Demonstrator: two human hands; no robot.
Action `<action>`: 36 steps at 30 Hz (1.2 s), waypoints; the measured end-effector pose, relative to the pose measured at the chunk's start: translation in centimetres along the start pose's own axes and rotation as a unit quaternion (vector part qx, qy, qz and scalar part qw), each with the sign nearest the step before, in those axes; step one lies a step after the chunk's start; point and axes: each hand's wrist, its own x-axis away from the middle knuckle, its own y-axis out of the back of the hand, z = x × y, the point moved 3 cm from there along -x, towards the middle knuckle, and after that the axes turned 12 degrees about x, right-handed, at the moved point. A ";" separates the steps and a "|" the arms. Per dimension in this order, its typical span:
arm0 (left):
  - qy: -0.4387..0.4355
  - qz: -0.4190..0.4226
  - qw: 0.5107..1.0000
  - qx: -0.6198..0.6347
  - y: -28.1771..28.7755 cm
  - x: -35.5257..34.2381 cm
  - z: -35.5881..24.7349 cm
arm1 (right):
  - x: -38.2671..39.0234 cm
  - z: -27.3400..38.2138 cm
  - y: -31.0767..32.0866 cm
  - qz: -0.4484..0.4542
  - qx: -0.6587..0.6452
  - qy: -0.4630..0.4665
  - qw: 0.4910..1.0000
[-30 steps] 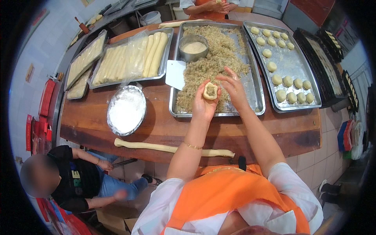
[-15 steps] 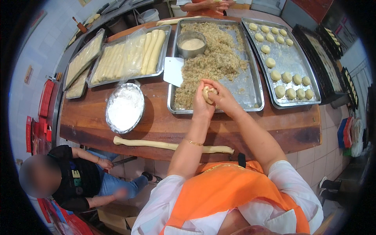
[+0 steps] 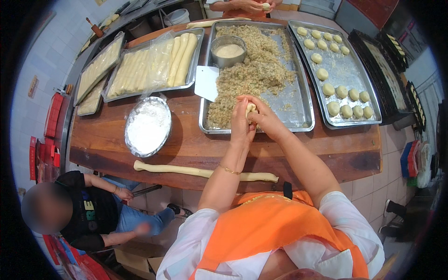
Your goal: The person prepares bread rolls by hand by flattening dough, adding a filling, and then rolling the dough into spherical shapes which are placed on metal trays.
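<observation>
Cupped together over the near edge of the filling tray [image 3: 304, 122], my two hands hold one small ball of pale dough [image 3: 252, 110]. My left hand [image 3: 239, 119] wraps its left side, fingers pointing up. My right hand [image 3: 266, 116] presses on it from the right, fingers curled over the top. Most of the dough is hidden by fingers. Beyond them lies a heap of crumbly brown filling [image 3: 256, 60] with a round metal tin [image 3: 228, 52] set in it. A white flat scraper [image 3: 206, 84] rests on the tray's left edge. Below my forearms stretches a dough rope [image 3: 186, 170].
On the right, a tray [image 3: 336, 70] carries several round dough balls. A bowl of white flour [image 3: 148, 126] stands left of my hands, near a tray of dough ropes [image 3: 140, 70] partly under plastic. One person [image 3: 105, 210] sits at lower left; another person's hands [image 3: 252, 5] work across the table.
My fingers have closed further around the dough, turning it so less shows. Across the table, the other person's hands have shifted and a pale dough piece shows there.
</observation>
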 end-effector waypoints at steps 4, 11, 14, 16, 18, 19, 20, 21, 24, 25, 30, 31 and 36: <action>0.061 0.034 0.995 0.078 -2.2 0.9 -1.4 | -0.4 0.0 2.4 -0.043 -0.080 0.066 0.994; 0.051 -0.081 0.994 0.058 -1.6 0.8 -0.6 | -0.4 0.0 1.4 -0.011 0.060 0.032 0.998; -0.005 -0.067 0.997 0.037 -0.8 0.2 0.0 | -0.1 -0.7 0.6 0.015 0.056 0.019 0.998; -0.025 -0.054 0.998 0.008 -0.4 0.1 0.1 | 0.2 0.1 0.1 -0.001 0.056 0.013 0.998; -0.020 -0.054 0.998 -0.003 -0.1 0.1 0.1 | 0.3 0.4 -0.2 -0.009 0.037 -0.008 0.999; -0.006 -0.056 0.998 0.000 -0.5 0.0 -0.1 | 0.2 0.4 -0.1 -0.010 0.017 -0.024 1.000; 0.008 -0.059 0.998 0.002 -0.9 -0.1 -0.3 | 0.0 0.5 0.1 -0.010 -0.003 -0.039 0.999; 0.026 -0.040 0.999 0.023 -1.3 0.0 -0.5 | -0.2 0.6 0.5 -0.015 -0.039 -0.024 0.999; 0.052 0.026 0.998 0.038 -3.6 1.5 -1.8 | -0.3 0.8 1.7 -0.008 -0.074 -0.003 0.997; 0.043 0.051 0.998 0.010 -2.8 1.4 -1.8 | 0.0 1.2 1.6 0.010 -0.038 -0.016 0.999; 0.068 0.170 0.980 0.072 0.1 1.2 -1.4 | 0.8 2.0 1.2 0.098 -0.070 0.024 0.992; 0.045 0.135 0.988 0.064 -0.2 1.2 -1.1 | 1.0 2.2 1.7 0.064 0.055 0.089 0.993; 0.091 0.122 0.987 0.053 -3.5 3.7 -0.8 | 1.7 3.6 2.6 -0.035 0.370 0.240 0.897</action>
